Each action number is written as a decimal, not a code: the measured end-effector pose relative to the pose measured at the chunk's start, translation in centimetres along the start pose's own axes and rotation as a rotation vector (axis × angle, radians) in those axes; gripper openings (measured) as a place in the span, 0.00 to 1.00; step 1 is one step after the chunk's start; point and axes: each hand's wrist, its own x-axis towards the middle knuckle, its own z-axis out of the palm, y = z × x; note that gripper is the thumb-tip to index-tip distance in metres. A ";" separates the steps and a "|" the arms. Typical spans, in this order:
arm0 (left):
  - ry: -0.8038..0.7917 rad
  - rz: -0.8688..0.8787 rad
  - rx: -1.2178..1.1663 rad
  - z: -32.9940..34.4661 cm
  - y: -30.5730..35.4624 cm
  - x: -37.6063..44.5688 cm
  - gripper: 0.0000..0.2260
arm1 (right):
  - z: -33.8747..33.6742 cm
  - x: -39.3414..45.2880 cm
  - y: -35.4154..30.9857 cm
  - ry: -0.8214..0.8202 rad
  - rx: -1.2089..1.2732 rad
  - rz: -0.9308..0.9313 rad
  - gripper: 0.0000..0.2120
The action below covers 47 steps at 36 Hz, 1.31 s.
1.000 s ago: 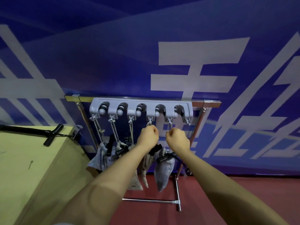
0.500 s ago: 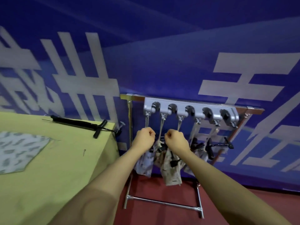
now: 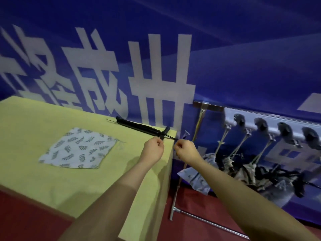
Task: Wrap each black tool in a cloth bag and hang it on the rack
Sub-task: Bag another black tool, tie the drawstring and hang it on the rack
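Both fists curled near the table corner, left hand [image 3: 152,150] and right hand [image 3: 185,149] at the black tool's [image 3: 139,126] end, grip unclear, leaf-print cloth bag [image 3: 76,148] flat and unfilled on the table [image 3: 43,180], wrapped bundles [image 3: 243,169] hanging off the rack [image 3: 269,126]

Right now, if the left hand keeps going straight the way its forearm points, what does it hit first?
Most likely the black tool lying on the yellow-green table: the left hand sits just short of its T-shaped end, curled fingers aimed at it. Whether they already touch is unclear; depth is hard to judge here.

place: we read it as a staged demo booth, not a home
walls: blue banner [image 3: 225,49], big white characters
floor: red floor [image 3: 26,220]
fixtures: yellow-green counter [image 3: 52,180], metal rack [image 3: 199,119]
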 end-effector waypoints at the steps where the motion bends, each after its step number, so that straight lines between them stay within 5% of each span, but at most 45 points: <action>1: 0.020 -0.009 -0.002 -0.7 -0.4 0.3 0.07 | 0.7 0.7 -0.6 -0.017 -0.003 -0.009 0.10; 25: 0.198 -0.318 0.066 -9.3 -15.9 10.2 0.10 | 16.5 15.4 -7.3 -0.383 -0.141 -0.134 0.10; 31: 0.095 -0.251 0.275 -11.5 -20.5 12.1 0.13 | 21.1 16.6 -8.6 -0.382 -0.191 -0.128 0.13; 37: -0.128 -0.224 0.677 -12.7 -24.7 13.6 0.28 | 26.1 17.4 -9.4 -0.459 -0.387 -0.253 0.25; 42: -0.159 -0.128 0.670 -13.4 -26.9 14.3 0.19 | 28.5 16.9 -10.0 -0.431 -0.566 -0.243 0.28; 47: -0.207 -0.115 0.451 -14.2 -26.0 15.2 0.09 | 29.1 15.9 -9.8 -0.256 -0.631 -0.247 0.20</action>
